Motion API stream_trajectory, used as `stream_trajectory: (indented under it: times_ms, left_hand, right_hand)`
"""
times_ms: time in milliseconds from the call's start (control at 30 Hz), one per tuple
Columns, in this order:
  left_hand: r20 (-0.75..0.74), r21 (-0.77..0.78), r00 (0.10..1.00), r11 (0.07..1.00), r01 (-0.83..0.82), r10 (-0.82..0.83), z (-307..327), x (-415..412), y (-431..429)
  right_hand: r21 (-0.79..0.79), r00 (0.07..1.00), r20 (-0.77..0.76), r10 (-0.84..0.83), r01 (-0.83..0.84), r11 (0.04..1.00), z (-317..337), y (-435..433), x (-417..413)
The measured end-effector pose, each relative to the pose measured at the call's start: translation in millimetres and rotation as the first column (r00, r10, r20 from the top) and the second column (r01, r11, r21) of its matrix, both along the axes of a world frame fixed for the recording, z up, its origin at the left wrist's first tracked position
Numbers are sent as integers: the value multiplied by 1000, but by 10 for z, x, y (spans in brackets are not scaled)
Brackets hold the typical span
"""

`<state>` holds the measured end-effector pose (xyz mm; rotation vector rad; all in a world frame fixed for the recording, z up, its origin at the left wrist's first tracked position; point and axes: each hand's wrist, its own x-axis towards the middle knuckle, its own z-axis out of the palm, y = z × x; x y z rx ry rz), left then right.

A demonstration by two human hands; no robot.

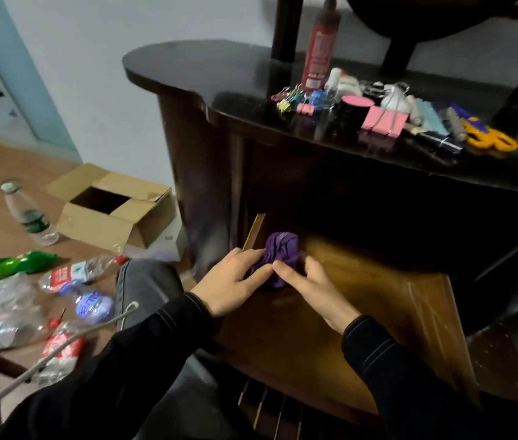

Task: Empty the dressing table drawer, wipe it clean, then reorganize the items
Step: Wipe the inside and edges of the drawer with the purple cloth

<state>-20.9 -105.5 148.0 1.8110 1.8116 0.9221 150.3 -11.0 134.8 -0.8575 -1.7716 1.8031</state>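
Note:
The wooden drawer (410, 300) of the dark dressing table (207, 74) is pulled out, and nothing but a crumpled purple cloth (281, 249) shows inside it. My left hand (235, 281) and my right hand (311, 290) both have their fingers on the cloth near the drawer's back left corner. On the tabletop lies a pile of small items: coloured binder clips (296, 101), large pink clips (383, 122), a black jar with a pink lid (354, 114), yellow-handled scissors (489, 138) and a tall red bottle (319, 49).
An open cardboard box (114, 208) stands on the wooden floor left of the table. Several plastic bottles (29, 217) lie scattered beside it. My knee in jeans (146, 281) is just left of the drawer. A dark mirror frame (286, 27) rises behind the tabletop.

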Motion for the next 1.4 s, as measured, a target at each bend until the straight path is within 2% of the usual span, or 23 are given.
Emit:
stream_trajectory:
  times_ms: [100,167,200,233,300,367,400,500,633,700,833,1000,1133,1267,1400]
  left_hand:
    - [-77,-60,995,996,67,-71,-25,-10,-29]
    - [-205,-75,970,991,114,-127,-16,-35,-33]
    - [-213,-57,969,991,117,-127,-4,-69,-33]
    - [-172,-26,981,996,87,-90,8,-112,-35]
    - [80,9,991,994,-105,104,62,-249,-23]
    - [281,-24,911,951,-307,301,103,-485,17]
    - [303,-51,882,930,-364,362,108,-615,33]
    - [270,-155,863,904,-399,427,-10,-797,59]
    - [191,-232,915,922,-310,356,-408,-538,101]
    - [214,-220,911,926,-306,352,-561,-376,184]
    - [265,-211,840,879,-428,473,-660,-172,408]
    - [200,-91,848,871,-482,490,-717,-126,495]
    - [153,-65,862,875,-480,484,-765,-144,490]
    - [155,-59,859,873,-485,488,-774,-149,496]
    - [140,-47,864,875,-482,483,-787,-155,497]
  right_hand:
    - [-180,997,-77,-18,4,984,-124,53,-33]
    - [-206,997,-61,-41,28,978,-184,81,-57]
    - [-201,997,-47,-59,48,978,-210,90,-68]
    - [-191,997,-30,-77,70,979,-237,100,-75]
    - [-154,996,15,-83,84,984,-293,120,-60]
    - [-97,997,76,-34,41,994,-334,130,-8]
    - [-69,993,115,-2,10,998,-354,133,25]
    - [-21,967,230,110,-108,994,-420,135,106]
    - [-19,909,309,279,-288,957,-491,116,116]
    - [-5,873,342,347,-368,930,-568,94,69]
    - [2,800,414,434,-478,878,-747,-7,-70]
    - [-96,668,385,637,-657,748,-879,-196,-216]
    - [-310,633,336,698,-625,716,-863,-201,-240]
    - [-205,666,310,678,-650,732,-870,-191,-221]
    - [-189,595,363,717,-706,683,-885,-74,-85]
